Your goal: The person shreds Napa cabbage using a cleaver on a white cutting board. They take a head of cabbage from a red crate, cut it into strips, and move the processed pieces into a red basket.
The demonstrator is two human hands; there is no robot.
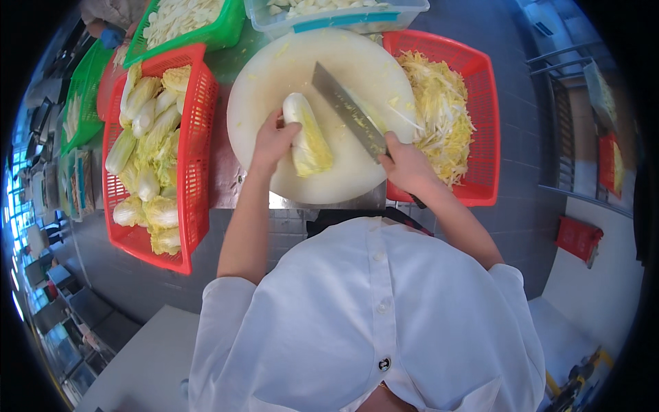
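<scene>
My left hand [275, 138] grips the left side of a napa cabbage [310, 139], thumb on top and fingers around its edge. The cabbage lies on a round white cutting board [273, 67], its pale stem end at the far side and its yellow leaves towards me. In my right hand [409, 166] is the handle of a cleaver [346, 108]. Its broad blade lies over the board to the right of the cabbage, apart from it, with green-yellow scraps stuck to the steel.
Left stands a red plastic basket [195, 134] of whole napa cabbages [154, 113]. A second red basket [486, 123] at right holds shredded cabbage [443, 118]. Beyond the board are a green basket [226, 31] and a clear plastic tub [337, 23] of pale slices. Another person's blue-gloved hand [110, 38] shows at upper left.
</scene>
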